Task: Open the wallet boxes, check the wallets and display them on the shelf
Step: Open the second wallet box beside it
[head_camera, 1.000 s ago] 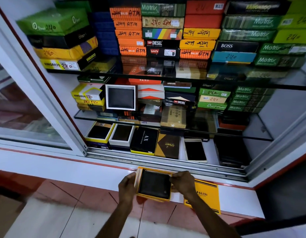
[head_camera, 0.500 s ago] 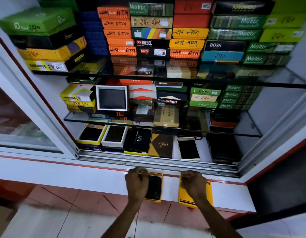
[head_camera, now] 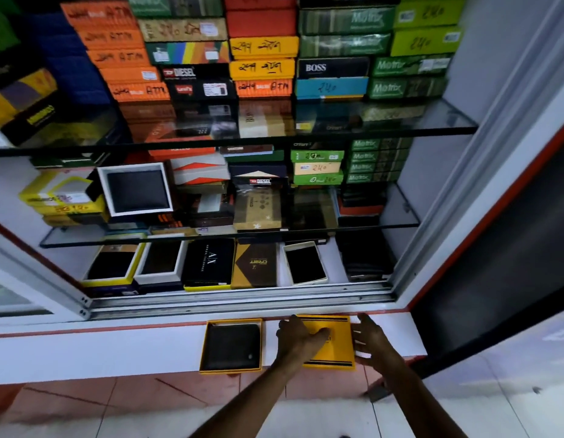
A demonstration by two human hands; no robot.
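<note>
Left hand (head_camera: 298,338) flat on the yellow lid (head_camera: 333,341), fingers loosely spread over its left half, palm down. Right hand (head_camera: 369,338) open at the lid's right edge, fingers spread and touching the side, gripping nothing. Lid lying flat on the white bench (head_camera: 116,352), black stripes along its near and far edges. Just left of it, apart from both hands, an open yellow box (head_camera: 205,346) with a dark wallet (head_camera: 231,346) resting inside, face up. Beyond the bench, a metal sliding track, then the bottom shelf (head_camera: 333,263) of a cabinet: open boxes showing dark wallets, a black box (head_camera: 209,263) with white lettering, a brown box (head_camera: 255,263), a white tray (head_camera: 306,263) with a dark wallet. Above, a glass shelf (head_camera: 397,213) carrying one open white box (head_camera: 135,191) propped upright among stacked closed boxes. Higher still, a second glass shelf packed with orange, yellow, green and black boxes, many marked with handwritten numbers. Tiled floor below the bench.
</note>
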